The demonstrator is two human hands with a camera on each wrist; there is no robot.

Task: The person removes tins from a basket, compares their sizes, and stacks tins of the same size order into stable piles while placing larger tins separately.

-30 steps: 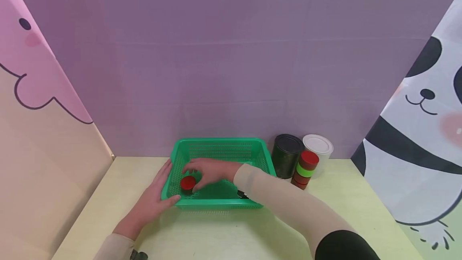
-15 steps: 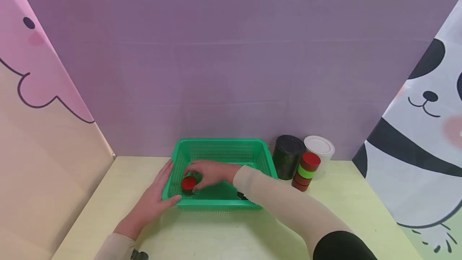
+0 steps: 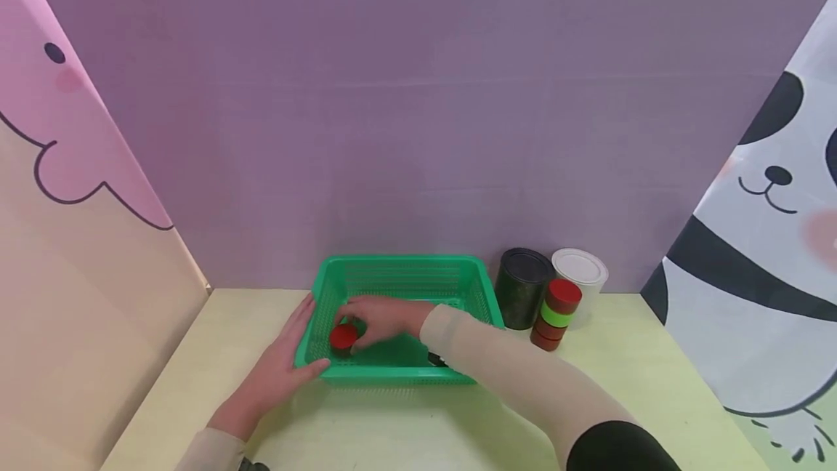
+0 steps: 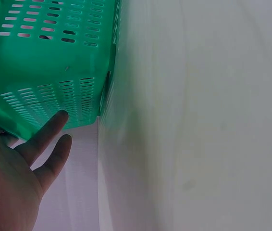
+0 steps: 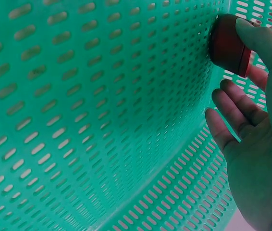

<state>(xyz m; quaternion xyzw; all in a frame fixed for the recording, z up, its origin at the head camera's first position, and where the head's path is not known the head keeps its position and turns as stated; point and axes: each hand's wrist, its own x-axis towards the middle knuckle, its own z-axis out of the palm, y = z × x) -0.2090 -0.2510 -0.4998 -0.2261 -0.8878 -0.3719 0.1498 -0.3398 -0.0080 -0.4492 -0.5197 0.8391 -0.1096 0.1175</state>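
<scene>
In the head view a green plastic basket (image 3: 418,375) stands on the table. My left hand (image 3: 277,365) rests against its left side, fingers along the outer wall and thumb at the front left corner. The left wrist view shows the left hand's fingers (image 4: 47,134) spread and fairly straight. Inside the basket, my right hand (image 3: 379,318) pinches a small round red container (image 3: 343,336) near the left front corner. From the right wrist, the thumb (image 5: 258,36) lies on the red container (image 5: 227,45), the index finger is partly hidden behind it, and the other fingers stay off it.
Right of the basket stand a black canister (image 3: 523,289), a white lidded tub (image 3: 585,275) and a stack of small red and green containers (image 3: 554,317). A purple backdrop (image 3: 418,129) rises behind the table (image 3: 405,427), with printed panels at both sides.
The right hand's fingers have come slightly closer around the red container. The left hand keeps its place on the basket. The head view has shifted a little.
</scene>
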